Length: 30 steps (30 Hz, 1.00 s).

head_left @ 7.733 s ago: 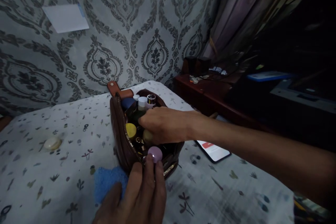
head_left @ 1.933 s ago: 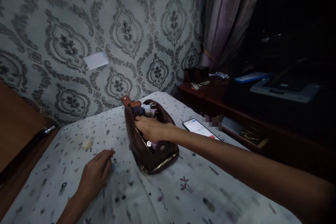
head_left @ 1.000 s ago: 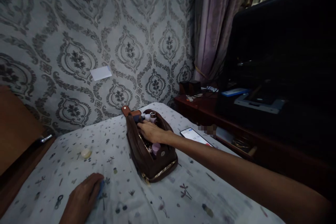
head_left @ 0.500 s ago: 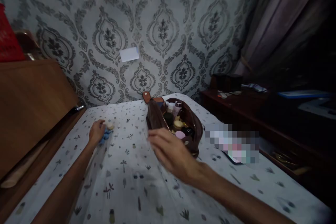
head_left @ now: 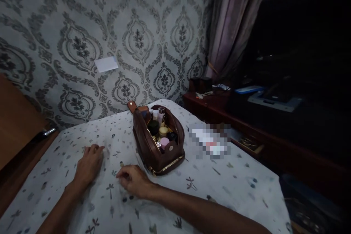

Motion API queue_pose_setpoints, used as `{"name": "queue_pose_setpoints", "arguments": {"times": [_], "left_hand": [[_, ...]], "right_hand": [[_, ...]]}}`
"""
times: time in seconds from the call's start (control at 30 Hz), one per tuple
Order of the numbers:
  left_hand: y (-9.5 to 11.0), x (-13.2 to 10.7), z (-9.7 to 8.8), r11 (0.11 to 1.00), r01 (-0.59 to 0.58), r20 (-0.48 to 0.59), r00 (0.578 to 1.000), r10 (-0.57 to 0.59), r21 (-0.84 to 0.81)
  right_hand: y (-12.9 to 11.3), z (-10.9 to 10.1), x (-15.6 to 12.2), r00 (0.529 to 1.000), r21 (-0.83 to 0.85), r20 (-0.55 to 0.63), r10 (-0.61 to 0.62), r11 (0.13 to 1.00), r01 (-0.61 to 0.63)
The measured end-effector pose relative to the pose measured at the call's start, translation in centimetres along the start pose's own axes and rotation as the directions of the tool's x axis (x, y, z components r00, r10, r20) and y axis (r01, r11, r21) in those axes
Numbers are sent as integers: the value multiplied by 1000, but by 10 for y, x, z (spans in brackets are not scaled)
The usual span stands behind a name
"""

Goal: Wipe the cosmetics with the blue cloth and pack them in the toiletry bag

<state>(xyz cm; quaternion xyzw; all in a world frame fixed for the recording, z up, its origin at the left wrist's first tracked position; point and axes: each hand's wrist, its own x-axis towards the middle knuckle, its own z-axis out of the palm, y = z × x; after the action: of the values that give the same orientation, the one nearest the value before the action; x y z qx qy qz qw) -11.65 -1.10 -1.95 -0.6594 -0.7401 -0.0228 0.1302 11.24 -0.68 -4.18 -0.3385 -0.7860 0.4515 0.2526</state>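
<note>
My left hand (head_left: 89, 162) rests low over the patterned sheet at the left, its fingers bent down and its thumb side towards the right. Anything under those fingers is hidden from me. Closer to the middle, my right hand (head_left: 134, 181) is loosely curled over the sheet, with no object showing in it. Just beyond it stands a brown leather cosmetic bag (head_left: 146, 142), unzipped, apart from both hands. Inside the bag are several small items, among them a pink-lidded jar (head_left: 165, 143), a cream-coloured round jar (head_left: 163, 131) and a dark round jar (head_left: 153, 127).
The patterned sheet (head_left: 109, 212) covers the surface up to the wallpapered wall. A blurred-out flat object (head_left: 210, 140) lies right of the bag. Brown wooden furniture (head_left: 19, 124) borders the left, and a dark red desk (head_left: 192, 100) stands at the right.
The view has turned to the right. My right hand has moved away from the bag towards my left hand and curled. The blue and beige things by my left hand no longer show.
</note>
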Motion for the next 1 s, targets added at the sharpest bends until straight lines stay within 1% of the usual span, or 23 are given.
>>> {"name": "queue_pose_setpoints", "arguments": {"times": [0.07, 0.17, 0.23, 0.3, 0.37, 0.4, 0.47, 0.53, 0.6, 0.67, 0.73, 0.8, 0.87, 0.9, 1.0], "left_hand": [[-2, -2, 2, 999, 49, 5, 999, -49, -6], [-10, -4, 7, 989, 123, 70, 991, -117, -84], [-13, -5, 9, 985, 125, 105, 988, -112, -123], [-10, -8, 8, 980, 109, 100, 991, -93, -169], [0, -13, 8, 962, 67, 52, 997, -55, -264], [6, -17, 8, 946, 24, 16, 1000, -20, -324], [22, -25, 13, 903, -98, -69, 995, 76, -419], [38, -33, 20, 863, -213, -163, 974, 154, -457], [50, -41, 26, 839, -268, -226, 958, 179, -473], [56, -47, 28, 806, -285, -248, 952, 178, -518], [58, -50, 23, 760, -270, -231, 960, 161, -591], [59, -51, 15, 716, -223, -199, 973, 120, -661], [60, -51, 5, 663, -172, -153, 984, 86, -728], [61, -50, 1, 627, -148, -112, 989, 97, -765], [61, -46, -3, 511, -43, -5, 997, 75, -859]], "right_hand": [[3, 0, -2, 1000, 42, -14, 12, 999, -11], [8, 1, -6, 1000, 98, -29, 9, 995, -6], [11, 1, -7, 999, 127, -37, -2, 992, 7], [12, 1, -8, 999, 147, -43, -13, 989, 20], [12, 0, -8, 999, 158, -53, -7, 987, 15], [13, -1, -7, 998, 164, -55, 5, 986, 4], [14, -1, -6, 998, 178, -63, 29, 984, -17], [16, -1, -5, 995, 172, -93, 35, 985, -19], [19, -2, -5, 990, 148, -140, 34, 989, -13], [23, -3, -3, 988, 133, -152, 29, 991, -8], [28, -3, -1, 990, 126, -141, 4, 992, 14], [35, -2, 3, 992, 159, -123, -26, 986, 45], [40, 0, 5, 996, 271, -87, -33, 961, 56], [43, 1, 6, 998, 358, -49, -26, 933, 41], [46, 3, 6, 999, 507, 39, -12, 862, -10]]}}
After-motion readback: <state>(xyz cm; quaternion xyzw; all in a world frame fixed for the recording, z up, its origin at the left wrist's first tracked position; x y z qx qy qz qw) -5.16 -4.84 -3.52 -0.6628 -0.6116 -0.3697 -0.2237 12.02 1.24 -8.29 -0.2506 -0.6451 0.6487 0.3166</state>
